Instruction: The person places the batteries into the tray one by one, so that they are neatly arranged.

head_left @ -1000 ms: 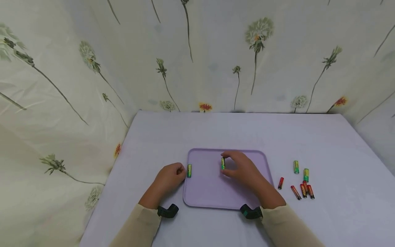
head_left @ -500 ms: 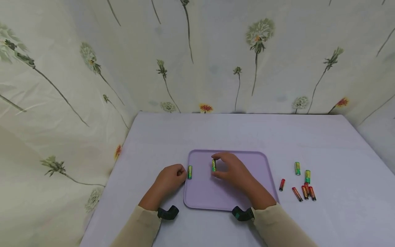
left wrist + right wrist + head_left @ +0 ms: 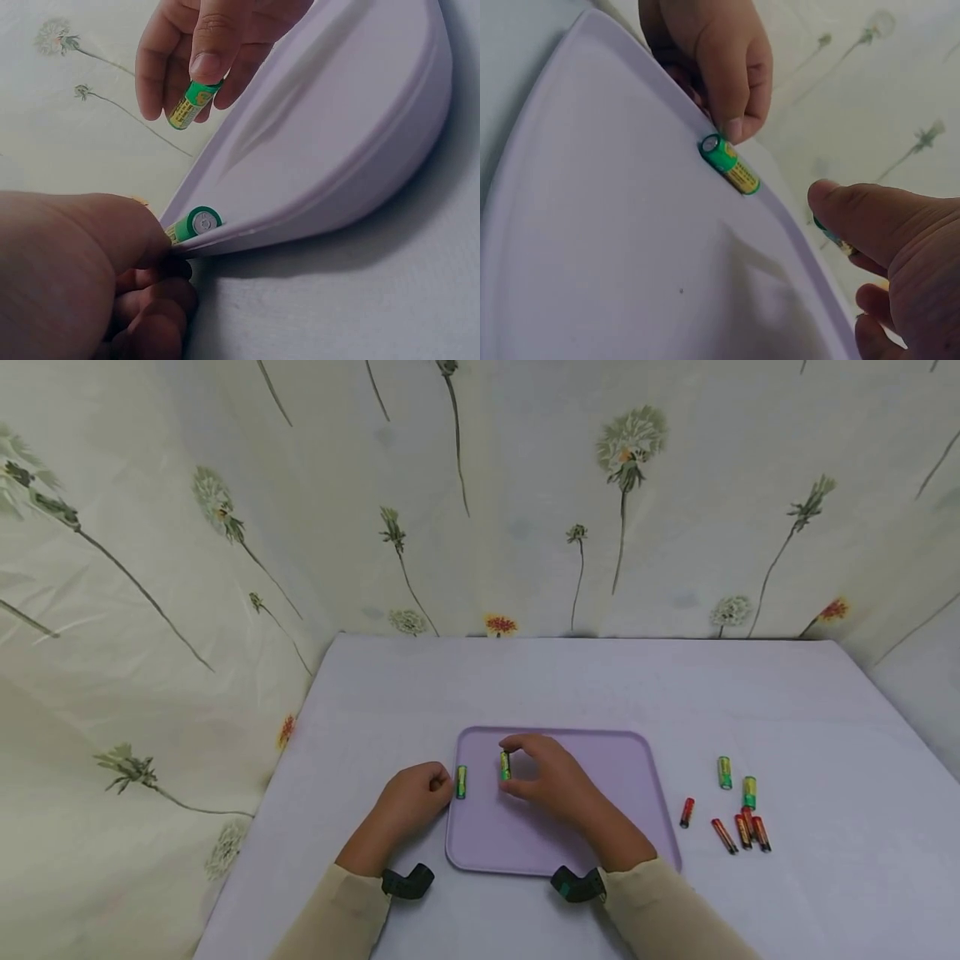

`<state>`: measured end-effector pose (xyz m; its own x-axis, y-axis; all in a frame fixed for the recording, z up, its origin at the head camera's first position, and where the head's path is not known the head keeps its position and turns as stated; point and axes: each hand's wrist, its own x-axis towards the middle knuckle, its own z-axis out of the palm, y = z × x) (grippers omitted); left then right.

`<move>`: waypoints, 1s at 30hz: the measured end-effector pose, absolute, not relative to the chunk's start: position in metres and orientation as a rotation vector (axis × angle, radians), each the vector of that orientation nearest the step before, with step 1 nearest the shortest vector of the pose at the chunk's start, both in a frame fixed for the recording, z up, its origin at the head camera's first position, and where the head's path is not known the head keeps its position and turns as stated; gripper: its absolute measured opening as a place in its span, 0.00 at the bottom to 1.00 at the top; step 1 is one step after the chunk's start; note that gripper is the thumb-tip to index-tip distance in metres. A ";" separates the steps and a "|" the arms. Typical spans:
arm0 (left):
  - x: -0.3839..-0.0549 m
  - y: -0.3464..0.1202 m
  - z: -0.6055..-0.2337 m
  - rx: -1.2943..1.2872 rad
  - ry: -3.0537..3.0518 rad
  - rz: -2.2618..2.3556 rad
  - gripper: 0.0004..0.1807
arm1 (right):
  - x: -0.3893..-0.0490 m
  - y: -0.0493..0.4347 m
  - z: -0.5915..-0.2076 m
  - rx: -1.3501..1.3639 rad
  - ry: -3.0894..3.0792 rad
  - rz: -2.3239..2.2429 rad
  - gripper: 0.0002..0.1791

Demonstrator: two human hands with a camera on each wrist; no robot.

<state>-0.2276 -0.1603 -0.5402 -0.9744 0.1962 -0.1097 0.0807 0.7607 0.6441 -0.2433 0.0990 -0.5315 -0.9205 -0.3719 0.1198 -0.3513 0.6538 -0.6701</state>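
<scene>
My right hand [image 3: 551, 785] pinches a green-and-yellow battery [image 3: 505, 766] by its ends between thumb and finger, above the left half of a lilac tray [image 3: 517, 847]. In the left wrist view this held battery [image 3: 193, 106] hangs tilted over the tray. A second green battery [image 3: 461, 782] lies inside the tray along its left rim, its flat end facing the camera in the left wrist view. Beside it, my left hand [image 3: 411, 795] has curled fingers and grips the tray's left rim, thumb tip close to the battery [image 3: 731, 166] in the right wrist view.
Right of the tray, two green batteries [image 3: 724, 772] lie on the white-covered table [image 3: 570, 681]. Several thinner red batteries [image 3: 723, 836] lie nearer, one [image 3: 687, 812] apart from the others. A flower-printed curtain [image 3: 517, 527] hangs behind and to the left.
My right hand has carried its green battery leftward over the tray, closer to the battery at the left rim. The left hand stays at the rim.
</scene>
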 end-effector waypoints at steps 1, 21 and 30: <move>-0.227 -0.160 -0.540 0.220 2.784 1.007 0.08 | -0.243 0.097 -0.531 -0.625 2.830 -1.136 0.32; -0.229 -0.162 -0.542 0.239 2.783 1.019 0.07 | -0.247 0.064 -0.533 -0.670 2.762 -1.100 0.33; -0.226 -0.161 -0.540 0.248 2.787 1.017 0.06 | -0.244 0.055 -0.539 -0.638 2.769 -1.061 0.32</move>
